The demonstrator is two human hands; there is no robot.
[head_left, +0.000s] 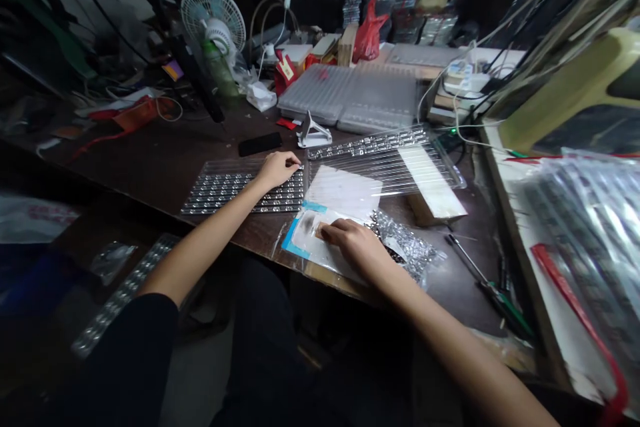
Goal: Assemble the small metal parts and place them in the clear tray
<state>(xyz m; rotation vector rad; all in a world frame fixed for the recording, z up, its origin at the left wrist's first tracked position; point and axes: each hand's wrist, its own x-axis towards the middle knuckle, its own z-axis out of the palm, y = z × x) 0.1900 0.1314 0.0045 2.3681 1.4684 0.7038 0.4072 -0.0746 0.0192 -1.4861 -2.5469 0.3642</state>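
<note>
My left hand (pixel 277 170) is over the upper right corner of a clear ribbed tray (pixel 207 203) filled with rows of small shiny metal pieces. Its fingers are pinched together at the tray's edge, and whatever they hold is too small to name. With fingers closed and pointing down, my right hand (pixel 356 241) rests on a white pad edged with blue tape (pixel 295 240). A small brown patch shows by its fingertips; I cannot tell what they grip. Beside that hand lies a clear plastic bag of small metal parts (pixel 417 250).
A second ribbed tray (pixel 350 173), partly filled, lies behind the pad, with a white block (pixel 433 183) across it. Further back are a black phone (pixel 260 144), a white stand (pixel 314 132) and stacked clear trays (pixel 377 97). A green-handled screwdriver (pixel 505 307) lies right.
</note>
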